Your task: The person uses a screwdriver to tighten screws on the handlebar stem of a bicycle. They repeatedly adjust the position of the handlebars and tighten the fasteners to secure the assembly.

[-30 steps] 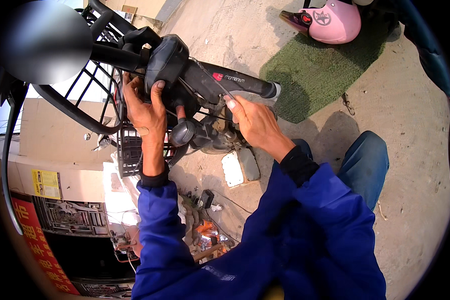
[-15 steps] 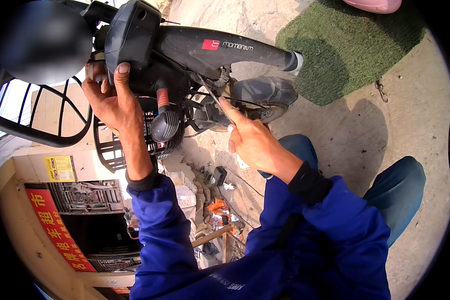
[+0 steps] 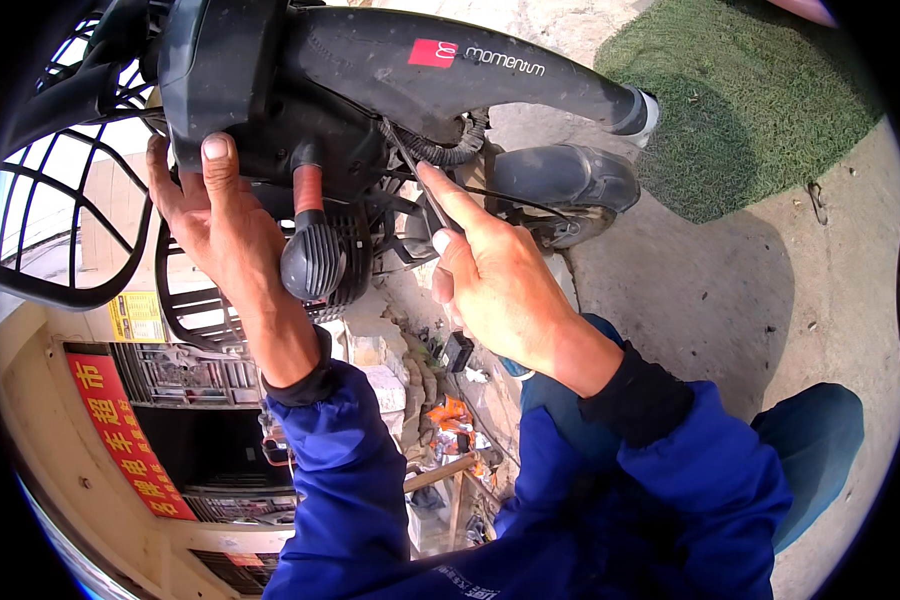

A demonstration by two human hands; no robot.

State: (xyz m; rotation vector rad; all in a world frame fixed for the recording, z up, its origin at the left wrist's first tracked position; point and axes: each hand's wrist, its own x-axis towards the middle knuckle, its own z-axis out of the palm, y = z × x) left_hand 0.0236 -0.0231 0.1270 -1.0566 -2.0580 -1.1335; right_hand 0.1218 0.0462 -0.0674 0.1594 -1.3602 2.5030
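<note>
My left hand (image 3: pixel 230 240) grips the lower edge of a black plastic housing (image 3: pixel 210 75) at the bike's front end, thumb in front. My right hand (image 3: pixel 500 290) holds a thin metal tool (image 3: pixel 405 150), its index finger stretched along the shaft. The tool's far end reaches under the black frame (image 3: pixel 360 60), by a corrugated hose (image 3: pixel 455 145); whether it touches anything there is unclear. A black ribbed fitting (image 3: pixel 312 262) on a red-banded stem hangs between my hands. A black fender (image 3: pixel 550 180) shows beyond them.
Black baskets (image 3: pixel 80 282) are at upper left. A green mat (image 3: pixel 740 110) lies at upper right, with a pink object (image 3: pixel 800 8) at its edge. Below are rubble, a black box (image 3: pixel 458 350) and wooden sticks (image 3: pixel 440 470). A red sign (image 3: pixel 120 430) is at lower left.
The bike appears larger, its frame higher in view. My right hand's index finger has stretched out along the tool, and the hand sits nearer my left hand. The pink helmet has moved mostly out of view.
</note>
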